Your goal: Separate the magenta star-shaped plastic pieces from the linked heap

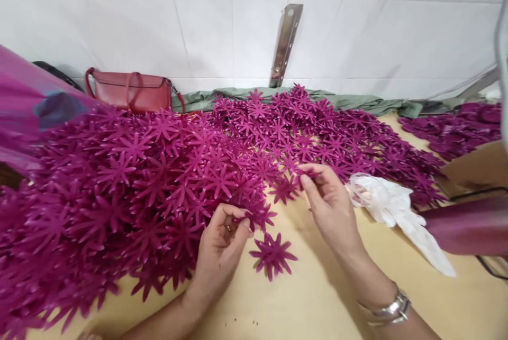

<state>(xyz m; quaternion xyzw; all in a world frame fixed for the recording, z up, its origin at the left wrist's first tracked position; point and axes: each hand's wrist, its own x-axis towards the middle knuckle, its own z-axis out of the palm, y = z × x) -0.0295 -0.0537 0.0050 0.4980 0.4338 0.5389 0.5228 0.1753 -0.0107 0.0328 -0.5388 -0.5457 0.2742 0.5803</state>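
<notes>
Between the thumb and fingers of my left hand [222,247] is a magenta star-shaped petal piece [262,217] with long narrow points. My right hand [327,200] is raised to the right of it, thumb and fingers pinching another magenta piece [304,173], mostly hidden by the fingers. On the table just below and between the hands lies a loose petal piece [273,256], apparently several layers thick. One more petal piece [284,189] lies near my right fingertips. A large heap of the same petal pieces [130,181] fills the left side, reaching my left hand.
A second spread of petal pieces [301,123] runs along the back. White gloves or crumpled cloth [392,202] lie right of my right hand, beside a magenta object [468,226]. A red handbag [135,91] stands against the tiled wall. Beige table [305,297] shows in front.
</notes>
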